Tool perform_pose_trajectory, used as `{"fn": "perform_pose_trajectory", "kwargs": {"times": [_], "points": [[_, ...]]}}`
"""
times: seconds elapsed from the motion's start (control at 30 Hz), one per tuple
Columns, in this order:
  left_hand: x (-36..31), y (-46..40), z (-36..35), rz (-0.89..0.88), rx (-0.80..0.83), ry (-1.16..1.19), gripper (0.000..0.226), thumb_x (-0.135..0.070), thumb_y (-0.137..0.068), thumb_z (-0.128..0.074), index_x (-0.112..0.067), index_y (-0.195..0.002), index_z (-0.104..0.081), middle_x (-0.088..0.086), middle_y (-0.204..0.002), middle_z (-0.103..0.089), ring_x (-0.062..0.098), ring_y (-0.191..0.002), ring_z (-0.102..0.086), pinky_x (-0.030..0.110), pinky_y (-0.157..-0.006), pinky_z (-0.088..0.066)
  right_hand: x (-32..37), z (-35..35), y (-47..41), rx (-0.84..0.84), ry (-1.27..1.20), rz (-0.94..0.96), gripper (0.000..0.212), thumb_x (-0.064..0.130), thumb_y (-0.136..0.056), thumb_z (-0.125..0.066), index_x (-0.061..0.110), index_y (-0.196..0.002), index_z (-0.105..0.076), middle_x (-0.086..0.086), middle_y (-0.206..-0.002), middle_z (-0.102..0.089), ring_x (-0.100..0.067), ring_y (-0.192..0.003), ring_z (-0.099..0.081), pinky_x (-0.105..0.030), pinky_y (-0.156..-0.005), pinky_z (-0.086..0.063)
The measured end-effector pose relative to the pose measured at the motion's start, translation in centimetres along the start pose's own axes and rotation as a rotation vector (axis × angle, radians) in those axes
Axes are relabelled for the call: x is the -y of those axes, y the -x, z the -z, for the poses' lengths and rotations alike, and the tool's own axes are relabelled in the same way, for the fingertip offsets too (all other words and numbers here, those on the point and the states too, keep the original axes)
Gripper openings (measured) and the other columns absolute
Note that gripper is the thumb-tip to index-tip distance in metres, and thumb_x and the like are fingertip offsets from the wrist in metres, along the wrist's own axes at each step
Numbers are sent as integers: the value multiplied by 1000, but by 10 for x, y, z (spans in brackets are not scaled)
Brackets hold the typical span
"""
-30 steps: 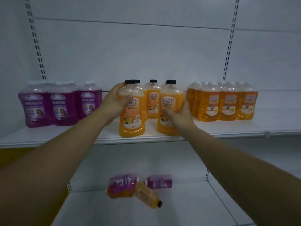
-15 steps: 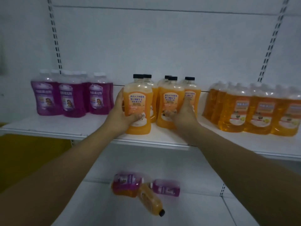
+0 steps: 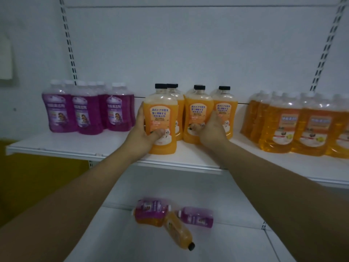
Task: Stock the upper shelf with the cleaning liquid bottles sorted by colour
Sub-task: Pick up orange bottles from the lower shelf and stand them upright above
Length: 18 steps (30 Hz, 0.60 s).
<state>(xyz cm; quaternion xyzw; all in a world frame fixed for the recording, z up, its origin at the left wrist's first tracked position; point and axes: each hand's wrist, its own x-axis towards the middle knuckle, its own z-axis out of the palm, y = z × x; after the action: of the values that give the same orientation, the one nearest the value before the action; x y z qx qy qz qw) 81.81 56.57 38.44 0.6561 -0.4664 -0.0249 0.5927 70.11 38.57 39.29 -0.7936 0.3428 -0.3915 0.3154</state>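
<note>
On the white upper shelf (image 3: 71, 146) stand three groups of bottles: purple ones with white caps (image 3: 86, 110) at the left, opaque orange ones with black caps in the middle, clear amber ones with white caps (image 3: 294, 127) at the right. My left hand (image 3: 140, 132) grips the front orange black-capped bottle (image 3: 160, 114) at its lower left side, thumb across its front. My right hand (image 3: 211, 130) grips the lower part of the neighbouring orange bottle (image 3: 197, 110). Both bottles stand upright on the shelf.
On the lower shelf (image 3: 236, 246) lie two purple bottles (image 3: 198, 217), an amber bottle under one of them, and an orange black-capped bottle (image 3: 178, 232), all on their sides. Slotted uprights (image 3: 69, 40) run up the white back wall. A yellow surface (image 3: 37, 176) shows at lower left.
Both hands have pushed their orange bottles back from the shelf's front edge toward the other black-capped ones. The view has shifted left and closer.
</note>
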Motion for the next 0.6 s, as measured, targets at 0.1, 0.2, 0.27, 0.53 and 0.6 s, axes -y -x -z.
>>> {"fn": "perform_pose_trajectory", "kwargs": {"times": [0.1, 0.2, 0.27, 0.53, 0.6], "points": [[-3, 0, 1, 10, 13, -22, 87, -21, -87, -65, -36, -148, -5, -31, -110, -45, -12, -97, -47, 6, -73, -39, 1, -1, -2, 10, 2, -26, 65, 39, -87, -67, 22, -138, -31, -5, -135, -46, -29, -124, -48, -46, -102, -42], [-8, -1, 2, 9, 23, -58, 83, -24, -82, -70, -37, -144, -16, -19, -121, -45, -2, -104, -46, 11, -75, -38, 0, 3, 0, 76, -15, -41, 66, 43, -86, -66, 22, -138, -32, -4, -137, -46, -29, -125, -48, -48, -105, -41], [-11, -3, 4, 7, 17, -101, 85, -26, -77, -75, -36, -143, -22, -10, -131, -43, 8, -112, -45, 20, -80, -41, -6, 10, 4, 142, 62, -33, 74, 49, -84, -64, 23, -144, -27, -4, -144, -42, -29, -130, -44, -50, -107, -38], [-27, -1, -33, -71, 98, -93, 108, -16, -78, -76, -42, -147, 3, -25, -118, -44, -6, -103, -51, 13, -81, -48, -33, 81, 38, 353, 704, -31, 84, 75, -83, -44, 24, -148, -32, -10, -152, -34, -32, -135, -38, -44, -108, -36], [-31, -1, -48, -94, 116, -160, 115, -23, -73, -80, -50, -144, 6, -11, -143, -32, 8, -123, -45, 34, -99, -46, -39, 94, 45, 432, 741, -75, 87, 81, -81, -35, 26, -149, -31, -9, -155, -29, -32, -139, -32, -46, -111, -31]]}}
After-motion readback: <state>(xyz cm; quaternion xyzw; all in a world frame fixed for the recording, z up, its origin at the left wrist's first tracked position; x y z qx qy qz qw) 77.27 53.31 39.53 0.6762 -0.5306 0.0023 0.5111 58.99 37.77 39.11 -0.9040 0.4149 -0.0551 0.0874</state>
